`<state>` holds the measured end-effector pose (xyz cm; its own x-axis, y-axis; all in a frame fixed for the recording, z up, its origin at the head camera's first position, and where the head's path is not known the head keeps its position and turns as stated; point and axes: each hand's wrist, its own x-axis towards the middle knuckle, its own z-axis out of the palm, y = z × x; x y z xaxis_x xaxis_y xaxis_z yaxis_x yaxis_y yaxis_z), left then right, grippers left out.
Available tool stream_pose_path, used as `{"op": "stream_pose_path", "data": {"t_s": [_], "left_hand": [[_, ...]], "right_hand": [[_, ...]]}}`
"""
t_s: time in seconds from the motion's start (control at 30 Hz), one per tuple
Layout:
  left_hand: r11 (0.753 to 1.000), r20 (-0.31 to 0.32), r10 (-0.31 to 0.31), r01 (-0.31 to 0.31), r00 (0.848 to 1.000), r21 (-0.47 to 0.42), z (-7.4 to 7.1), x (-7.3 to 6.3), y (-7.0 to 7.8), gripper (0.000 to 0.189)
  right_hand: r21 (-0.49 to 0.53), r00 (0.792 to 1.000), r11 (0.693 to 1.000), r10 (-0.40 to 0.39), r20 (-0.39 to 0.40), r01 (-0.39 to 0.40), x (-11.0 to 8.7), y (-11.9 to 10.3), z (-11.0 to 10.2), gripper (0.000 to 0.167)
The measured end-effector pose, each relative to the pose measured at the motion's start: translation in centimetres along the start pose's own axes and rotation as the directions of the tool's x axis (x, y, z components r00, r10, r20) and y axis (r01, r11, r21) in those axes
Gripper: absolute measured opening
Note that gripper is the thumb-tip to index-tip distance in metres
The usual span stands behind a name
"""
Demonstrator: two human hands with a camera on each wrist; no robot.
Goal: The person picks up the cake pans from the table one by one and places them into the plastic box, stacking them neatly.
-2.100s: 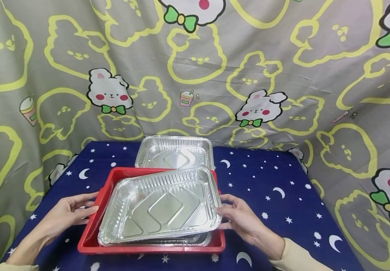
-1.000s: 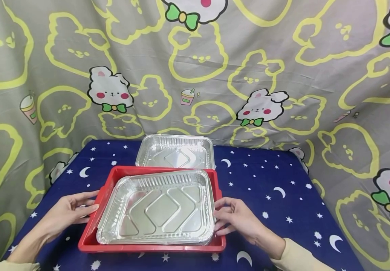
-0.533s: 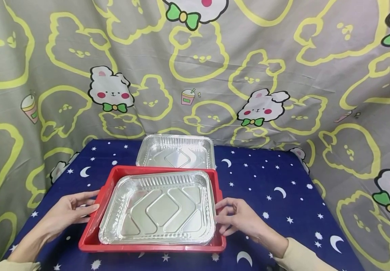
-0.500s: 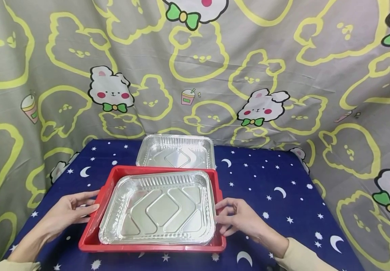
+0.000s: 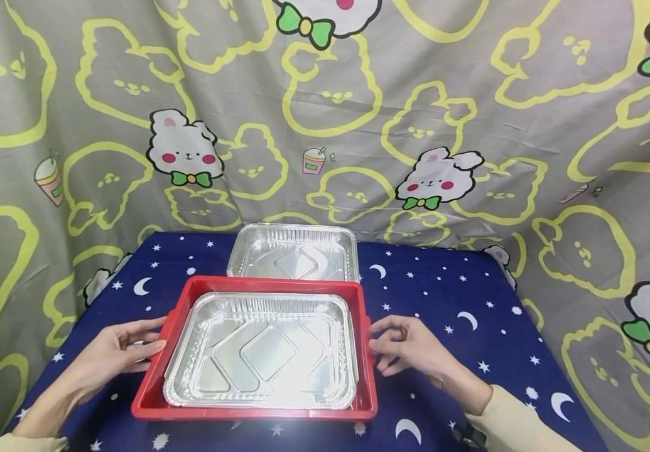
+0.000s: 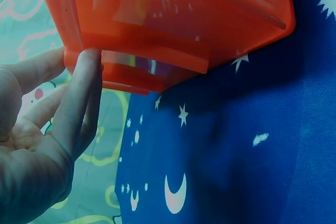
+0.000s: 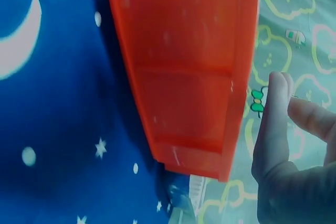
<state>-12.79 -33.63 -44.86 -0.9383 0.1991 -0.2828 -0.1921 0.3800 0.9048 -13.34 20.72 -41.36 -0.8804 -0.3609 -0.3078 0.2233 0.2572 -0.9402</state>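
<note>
A red plastic tray (image 5: 368,376) stands near the front of the table. A silver foil pan (image 5: 268,351) lies level inside it, reflecting bright light. My left hand (image 5: 112,351) pinches the tray's left rim; in the left wrist view its thumb and fingers (image 6: 84,98) meet the red lip. Beside the tray's right rim is my right hand (image 5: 409,346), fingers loosely bent and holding nothing. The right wrist view shows that hand's fingers (image 7: 274,124) apart from the tray's side wall (image 7: 184,77).
Behind the tray lies another foil pan (image 5: 296,248), its near edge hidden by the red rim. A dark blue cloth (image 5: 438,295) with moons and stars covers the table. A grey curtain (image 5: 268,94) with cartoon rabbits hangs along the back and sides.
The foil pan, earlier tilted with its right side raised over another pan's edge, has come down level in the tray. My right hand has let go and drawn back right. The left hand stays put.
</note>
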Motion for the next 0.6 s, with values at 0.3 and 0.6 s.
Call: {"op": "stream_pose_path", "data": {"t_s": [0.3, 0.6], "left_hand": [[1.0, 0.0, 0.001, -0.001, 1.0, -0.004, -0.1, 0.0, 0.0, 0.074], [1.0, 0.001, 0.011, -0.011, 1.0, -0.004, -0.1, 0.1, -0.2, 0.073]], "right_hand": [[-0.011, 0.998, 0.999, -0.039, -0.045, 0.039, 1.2, -1.3, -1.7, 0.049], [0.01, 0.991, 0.999, -0.046, -0.124, 0.048, 3.6, -1.6, -3.7, 0.046]]}}
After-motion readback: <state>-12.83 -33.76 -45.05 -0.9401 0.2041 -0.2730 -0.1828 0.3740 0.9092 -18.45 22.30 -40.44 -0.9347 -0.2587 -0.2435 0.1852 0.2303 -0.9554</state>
